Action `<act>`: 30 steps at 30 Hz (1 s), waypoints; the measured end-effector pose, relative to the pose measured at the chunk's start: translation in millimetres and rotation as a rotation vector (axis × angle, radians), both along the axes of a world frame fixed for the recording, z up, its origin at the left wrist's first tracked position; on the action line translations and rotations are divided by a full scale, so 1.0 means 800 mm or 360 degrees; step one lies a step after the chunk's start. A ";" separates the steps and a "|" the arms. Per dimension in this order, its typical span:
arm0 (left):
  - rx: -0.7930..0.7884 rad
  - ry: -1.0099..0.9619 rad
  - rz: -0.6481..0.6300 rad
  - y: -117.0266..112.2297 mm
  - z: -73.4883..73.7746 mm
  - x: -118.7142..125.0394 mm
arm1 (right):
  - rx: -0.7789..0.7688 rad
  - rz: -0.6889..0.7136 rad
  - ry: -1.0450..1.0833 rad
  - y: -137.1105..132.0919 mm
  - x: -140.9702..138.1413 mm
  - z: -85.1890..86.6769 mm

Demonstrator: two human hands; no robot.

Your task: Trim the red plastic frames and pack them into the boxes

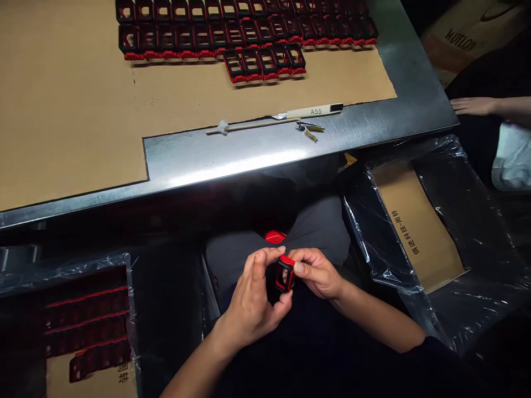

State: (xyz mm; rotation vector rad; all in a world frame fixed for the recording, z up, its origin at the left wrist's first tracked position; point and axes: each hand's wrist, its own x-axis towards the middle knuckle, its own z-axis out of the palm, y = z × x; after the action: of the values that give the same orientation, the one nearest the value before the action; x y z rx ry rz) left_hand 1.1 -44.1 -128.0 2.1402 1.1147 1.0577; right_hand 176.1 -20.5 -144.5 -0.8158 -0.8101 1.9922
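A small red and black plastic frame (285, 274) is held above my lap, its open middle facing up toward me. My left hand (258, 298) grips it from the left, thumb at its lower edge and fingers by its upper edge. On the other side, my right hand (317, 272) pinches it between thumb and fingers. Rows of similar red and black frames (249, 33) stand on the cardboard sheet (83, 105) over the metal table. A knife marked A55 (315, 111), a thin stick with a white tuft (253, 127) and small metal-and-yellow pieces (310, 130) lie near the table's edge.
At the lower left, a plastic-lined box (131, 298) holds rows of similar frames. To my right stands another lined box (373, 249) with cardboard inside. Another person's hand (475, 106) rests at the table's right end, near a printed sack (460, 41).
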 end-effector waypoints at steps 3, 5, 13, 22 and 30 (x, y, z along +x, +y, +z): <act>-0.0028 -0.0112 0.0000 -0.003 0.001 0.001 | -0.0219 0.0060 0.0238 -0.002 -0.002 -0.004; -0.0087 -0.0178 0.0000 -0.005 0.003 0.003 | -0.0429 0.0109 0.0364 -0.006 -0.003 -0.007; -0.0193 -0.0242 0.0092 -0.010 0.001 0.012 | -0.0672 0.0101 0.0488 -0.014 -0.008 -0.017; -0.0094 -0.0107 0.0103 -0.007 -0.006 0.006 | -0.0487 0.0102 0.0299 -0.007 0.002 -0.008; -0.0388 -0.0152 0.0050 -0.006 -0.008 -0.001 | -0.0271 0.0057 -0.0016 0.001 -0.001 0.000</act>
State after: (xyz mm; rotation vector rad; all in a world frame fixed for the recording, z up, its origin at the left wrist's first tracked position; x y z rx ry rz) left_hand 0.0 -48.5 -134.5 1.8689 1.1709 0.9727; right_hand 175.0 -19.9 -144.4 -0.9145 -0.6712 2.1116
